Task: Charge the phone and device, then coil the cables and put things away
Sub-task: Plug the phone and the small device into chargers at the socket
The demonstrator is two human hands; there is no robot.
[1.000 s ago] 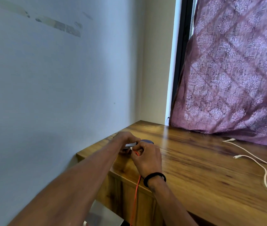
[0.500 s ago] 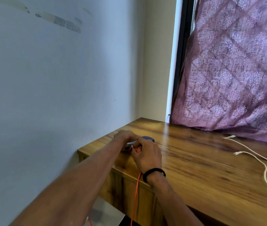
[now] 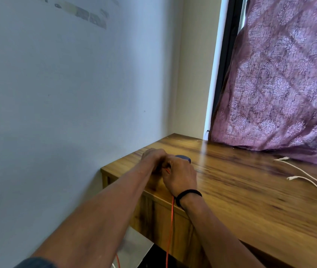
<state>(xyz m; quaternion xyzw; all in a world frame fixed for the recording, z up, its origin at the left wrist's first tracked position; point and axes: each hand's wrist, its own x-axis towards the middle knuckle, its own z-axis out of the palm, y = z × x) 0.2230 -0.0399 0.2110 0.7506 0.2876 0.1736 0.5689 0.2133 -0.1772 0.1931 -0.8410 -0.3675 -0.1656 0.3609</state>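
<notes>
Both hands meet near the left end of a wooden table (image 3: 250, 190). My left hand (image 3: 152, 155) grips a small dark blue device (image 3: 183, 158), mostly hidden behind the fingers. My right hand (image 3: 180, 176), a black band on its wrist, pinches the plug end of an orange cable (image 3: 170, 229) against the device. The orange cable drops over the table's front edge toward the floor. Whether the plug is seated in the device is hidden.
Two white cables (image 3: 308, 176) lie loose on the table at the right, their ends pointing left. A purple patterned curtain (image 3: 279, 84) hangs behind the table. A pale wall (image 3: 66, 113) runs close along the left.
The hands have stayed together on the device and the orange plug. The view has tilted slightly, and the silver edge seen between the fingers earlier is now covered.
</notes>
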